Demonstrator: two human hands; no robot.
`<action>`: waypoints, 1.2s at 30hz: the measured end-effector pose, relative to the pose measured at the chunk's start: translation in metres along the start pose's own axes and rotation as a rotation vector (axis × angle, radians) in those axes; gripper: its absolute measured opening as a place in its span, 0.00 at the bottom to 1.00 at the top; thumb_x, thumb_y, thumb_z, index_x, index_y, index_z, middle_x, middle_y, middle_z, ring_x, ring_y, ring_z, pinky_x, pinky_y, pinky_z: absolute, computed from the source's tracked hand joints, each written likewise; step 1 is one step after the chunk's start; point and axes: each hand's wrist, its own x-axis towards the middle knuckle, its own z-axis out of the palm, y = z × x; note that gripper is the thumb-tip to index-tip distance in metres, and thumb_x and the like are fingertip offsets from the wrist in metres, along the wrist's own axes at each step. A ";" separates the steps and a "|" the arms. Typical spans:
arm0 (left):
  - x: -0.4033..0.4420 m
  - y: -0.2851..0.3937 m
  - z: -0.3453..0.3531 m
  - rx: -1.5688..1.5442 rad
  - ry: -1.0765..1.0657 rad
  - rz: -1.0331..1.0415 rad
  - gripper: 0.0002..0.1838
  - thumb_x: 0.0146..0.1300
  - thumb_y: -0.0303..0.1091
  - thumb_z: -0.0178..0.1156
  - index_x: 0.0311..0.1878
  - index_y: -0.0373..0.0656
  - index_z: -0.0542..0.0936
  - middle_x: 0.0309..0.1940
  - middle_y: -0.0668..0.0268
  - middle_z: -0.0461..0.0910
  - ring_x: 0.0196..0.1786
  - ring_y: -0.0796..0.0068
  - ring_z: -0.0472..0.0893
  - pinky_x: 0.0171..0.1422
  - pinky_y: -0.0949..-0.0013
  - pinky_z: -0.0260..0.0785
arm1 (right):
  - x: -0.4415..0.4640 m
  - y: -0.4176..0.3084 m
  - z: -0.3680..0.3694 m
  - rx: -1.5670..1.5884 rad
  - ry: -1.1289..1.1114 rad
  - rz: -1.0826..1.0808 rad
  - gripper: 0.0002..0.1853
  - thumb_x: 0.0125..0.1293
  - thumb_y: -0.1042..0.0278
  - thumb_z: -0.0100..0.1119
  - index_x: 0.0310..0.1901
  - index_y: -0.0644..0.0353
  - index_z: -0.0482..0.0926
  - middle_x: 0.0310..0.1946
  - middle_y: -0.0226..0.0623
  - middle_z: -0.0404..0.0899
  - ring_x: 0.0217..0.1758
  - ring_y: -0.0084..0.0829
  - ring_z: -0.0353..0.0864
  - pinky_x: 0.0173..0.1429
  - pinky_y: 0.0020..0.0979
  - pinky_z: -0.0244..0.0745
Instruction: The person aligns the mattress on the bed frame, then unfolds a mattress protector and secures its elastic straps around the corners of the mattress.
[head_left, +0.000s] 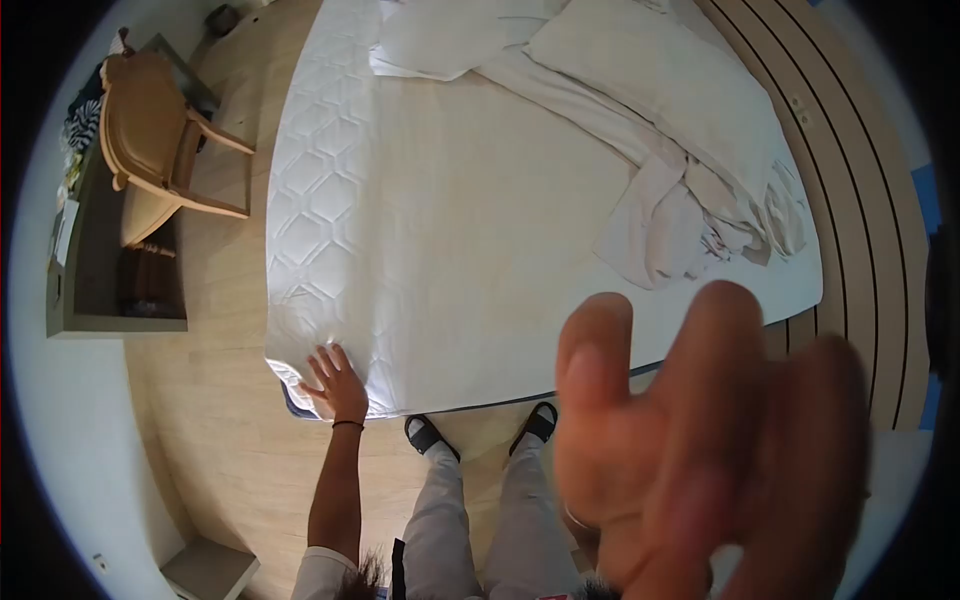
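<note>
My left hand (pixel 338 387) lies spread on the near left corner of the mattress (pixel 480 230), on its white quilted edge; a dark band circles the wrist. Large and blurred, my right hand (pixel 700 440) is raised close to the camera on the right, fingers apart and partly curled, with nothing visible in it. A crumpled pale sheet (pixel 665 215) lies on the right side of the mattress. Pillows (pixel 445 35) rest at the far end. The mattress's dark base shows under the near left corner.
A wooden chair (pixel 150 130) stands at a grey desk (pixel 120 325) on the left. A low grey box-like piece (pixel 210 570) sits at the lower left. Slatted panelling (pixel 850 180) runs along the right. My sandalled feet are on the wooden floor (pixel 225 400) by the bed.
</note>
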 end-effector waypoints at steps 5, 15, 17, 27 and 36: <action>0.005 0.000 -0.024 0.158 -0.020 0.129 0.27 0.59 0.32 0.50 0.64 0.44 0.61 0.64 0.54 0.57 0.67 0.48 0.57 0.64 0.26 0.37 | -0.020 -0.032 -0.002 -0.062 0.049 0.002 0.09 0.53 0.77 0.59 0.30 0.46 0.72 0.31 0.28 0.68 0.38 0.28 0.68 0.47 0.38 0.67; 0.038 -0.001 -0.013 0.213 -0.035 0.330 0.17 0.54 0.33 0.53 0.48 0.46 0.68 0.47 0.58 0.65 0.53 0.49 0.67 0.66 0.27 0.39 | -0.024 -0.009 0.109 -0.152 0.087 0.029 0.10 0.51 0.75 0.61 0.28 0.46 0.71 0.30 0.26 0.68 0.39 0.27 0.68 0.48 0.38 0.67; 0.040 -0.002 -0.023 0.237 -0.097 0.328 0.21 0.50 0.34 0.57 0.49 0.47 0.68 0.47 0.59 0.65 0.53 0.50 0.67 0.66 0.28 0.40 | -0.026 -0.005 0.125 -0.160 0.084 0.052 0.10 0.51 0.74 0.61 0.27 0.46 0.70 0.30 0.26 0.68 0.39 0.26 0.68 0.48 0.38 0.67; 0.056 -0.026 0.006 -0.020 0.196 0.441 0.30 0.48 0.40 0.60 0.56 0.48 0.65 0.49 0.62 0.67 0.55 0.61 0.68 0.68 0.32 0.40 | -0.004 0.073 0.178 -0.120 -0.336 0.150 0.07 0.47 0.80 0.61 0.24 0.55 0.74 0.36 0.31 0.72 0.42 0.32 0.71 0.44 0.35 0.69; 0.084 -0.056 -0.033 -0.248 -0.251 0.577 0.28 0.34 0.41 0.64 0.45 0.53 0.72 0.45 0.73 0.68 0.52 0.66 0.67 0.53 0.11 0.31 | -0.136 0.390 0.196 -0.793 -0.322 0.735 0.20 0.56 0.65 0.62 0.50 0.51 0.71 0.52 0.37 0.65 0.56 0.37 0.67 0.57 0.42 0.66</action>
